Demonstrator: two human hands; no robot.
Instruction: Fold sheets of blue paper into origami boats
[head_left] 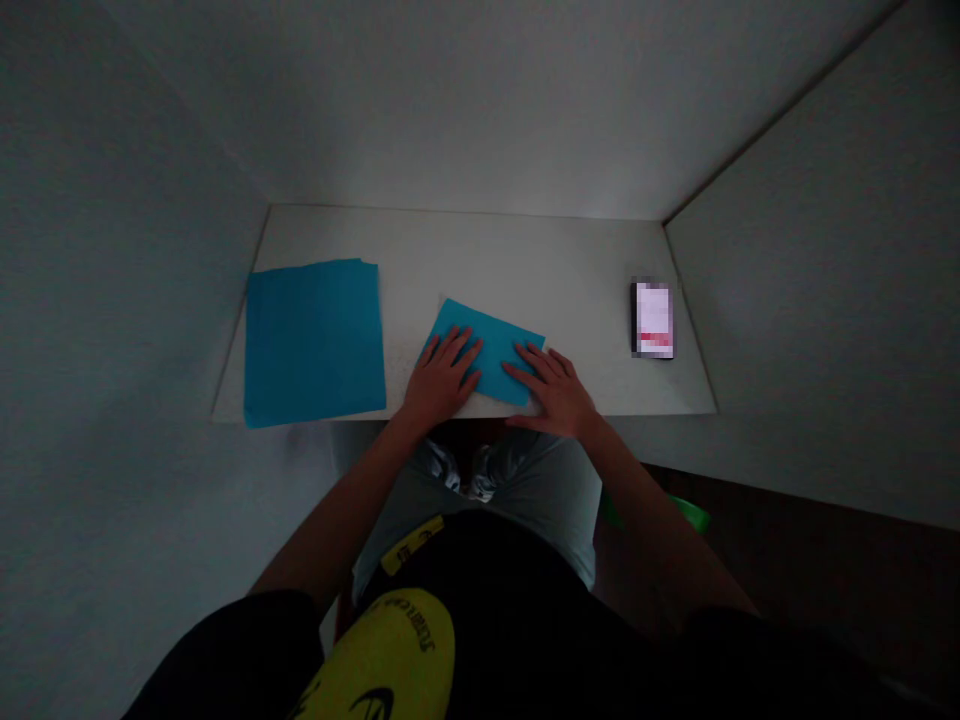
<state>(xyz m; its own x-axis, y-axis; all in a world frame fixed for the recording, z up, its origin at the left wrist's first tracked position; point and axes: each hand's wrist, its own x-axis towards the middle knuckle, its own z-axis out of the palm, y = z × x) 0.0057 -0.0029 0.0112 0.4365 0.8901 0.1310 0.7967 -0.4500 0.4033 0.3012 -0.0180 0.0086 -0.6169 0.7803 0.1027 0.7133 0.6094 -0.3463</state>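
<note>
Sheet (495, 345) lies on counter (517, 260); left grip (439, 383) and right grip (562, 399) touch it, fingers spread; blue stack (315, 340) lies left.

I work in dim, greyish light, palest across my worktop (525, 260); my shirt (540, 640) and the floor (825, 545) sink into near-black. The small screen (654, 310) glows brightest, masked by coarse pixel blocks. Grain mottles the walls (465, 100), which splay outward, stretched, toward my view's edges.
</note>
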